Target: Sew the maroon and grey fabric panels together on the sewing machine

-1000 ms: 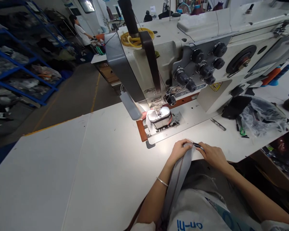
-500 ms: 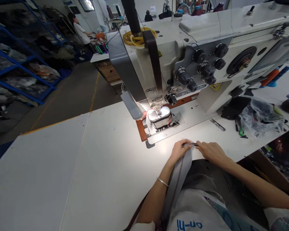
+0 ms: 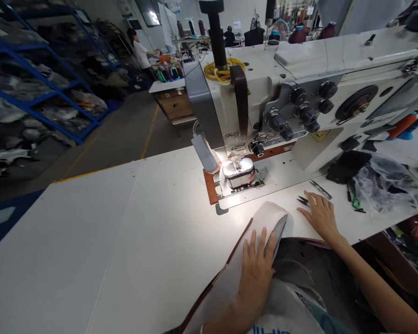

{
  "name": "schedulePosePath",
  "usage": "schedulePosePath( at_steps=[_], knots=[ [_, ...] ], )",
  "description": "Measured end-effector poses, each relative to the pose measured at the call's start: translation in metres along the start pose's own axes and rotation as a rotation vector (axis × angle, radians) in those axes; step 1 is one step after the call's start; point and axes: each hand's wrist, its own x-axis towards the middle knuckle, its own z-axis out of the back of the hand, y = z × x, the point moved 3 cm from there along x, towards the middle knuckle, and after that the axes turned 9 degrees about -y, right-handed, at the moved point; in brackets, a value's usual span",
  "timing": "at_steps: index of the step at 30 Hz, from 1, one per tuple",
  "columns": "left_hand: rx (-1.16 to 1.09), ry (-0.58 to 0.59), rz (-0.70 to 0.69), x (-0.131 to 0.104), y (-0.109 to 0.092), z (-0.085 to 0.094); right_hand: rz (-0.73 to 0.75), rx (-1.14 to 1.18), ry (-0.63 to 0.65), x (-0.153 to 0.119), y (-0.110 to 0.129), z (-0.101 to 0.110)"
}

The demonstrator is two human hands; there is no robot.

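Observation:
My left hand (image 3: 256, 273) lies flat, fingers a little spread, on a long pale fabric strip (image 3: 270, 214) with reddish-brown edging. The strip's far end is folded over on the white table, and the rest runs back toward my body. To its right, my right hand (image 3: 321, 217) rests over small dark thread snips (image 3: 303, 201), thumb and forefinger apart on either side of them. Blade tips point left; the palm side hides the rest. A second pair of snips (image 3: 321, 189) lies just beyond. Under the sewing machine's (image 3: 251, 102) needle sits a rounded, shiny block (image 3: 239, 172).
A clear plastic bag (image 3: 386, 178) and a black pouch-like item (image 3: 348, 166) lie at the right, beside a green-handled tool (image 3: 355, 202). Blue shelves (image 3: 48, 88) with bagged goods stand far left. Another person (image 3: 141, 53) works in the background.
My right hand has moved right with the snips, down to the table, and its fingers have spread. My left hand has left its pinch and now presses flat on the strip, which is turned over.

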Motion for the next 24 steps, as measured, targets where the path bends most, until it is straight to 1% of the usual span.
schedulePosePath(
  at_steps=[1,2,3,5,7,8,9,10,11,12,13,14,16,17,18,19,20,21,22,23,24],
  knots=[
    [-0.035,0.010,0.033,-0.013,0.004,0.002,0.094,0.088,-0.032,-0.001,0.008,0.002],
    [-0.105,0.034,0.064,-0.021,0.010,0.007,0.203,0.194,-0.031,-0.002,0.020,0.005],
    [-0.198,0.068,0.085,-0.023,0.016,0.014,0.317,0.307,-0.010,-0.004,0.033,0.008],
    [-0.413,0.160,0.085,-0.014,0.030,0.037,0.488,0.522,0.027,-0.007,0.061,0.017],
    [-0.584,0.255,0.067,0.003,0.041,0.065,0.549,0.715,0.005,-0.004,0.082,0.029],
    [-0.622,0.268,0.063,0.010,0.045,0.077,0.547,0.803,-0.018,0.000,0.090,0.036],
    [-0.616,0.241,0.069,0.015,0.047,0.087,0.535,0.879,-0.032,0.005,0.096,0.043],
    [-0.571,0.176,0.088,0.015,0.048,0.093,0.521,0.936,-0.024,0.009,0.101,0.048],
    [-0.496,0.086,0.118,0.011,0.048,0.095,0.502,0.969,0.003,0.013,0.105,0.051],
    [-0.402,-0.007,0.153,0.003,0.045,0.092,0.471,0.975,0.038,0.015,0.109,0.053],
    [-0.306,-0.086,0.185,-0.009,0.040,0.085,0.428,0.959,0.078,0.016,0.111,0.054],
    [-0.217,-0.134,0.208,-0.024,0.033,0.074,0.374,0.933,0.111,0.016,0.112,0.054],
    [-0.068,-0.171,0.211,-0.053,0.019,0.049,0.249,0.892,0.155,0.011,0.114,0.053],
    [0.000,-0.191,0.219,-0.065,0.014,0.040,0.198,0.889,0.177,0.008,0.114,0.054],
    [0.054,-0.218,0.246,-0.075,0.012,0.034,0.165,0.898,0.204,0.005,0.113,0.057],
    [0.083,-0.243,0.289,-0.081,0.013,0.033,0.142,0.914,0.238,0.003,0.112,0.060],
    [0.084,-0.266,0.348,-0.085,0.017,0.036,0.117,0.931,0.279,0.002,0.111,0.064],
    [0.051,-0.278,0.411,-0.086,0.023,0.044,0.089,0.946,0.325,0.002,0.108,0.067],
    [-0.021,-0.262,0.465,-0.084,0.031,0.054,0.058,0.957,0.367,0.004,0.105,0.070],
    [-0.130,-0.219,0.506,-0.080,0.038,0.065,0.026,0.966,0.391,0.007,0.101,0.071],
    [-0.272,-0.160,0.537,-0.074,0.044,0.075,-0.006,0.970,0.384,0.012,0.097,0.071]
  ],
)
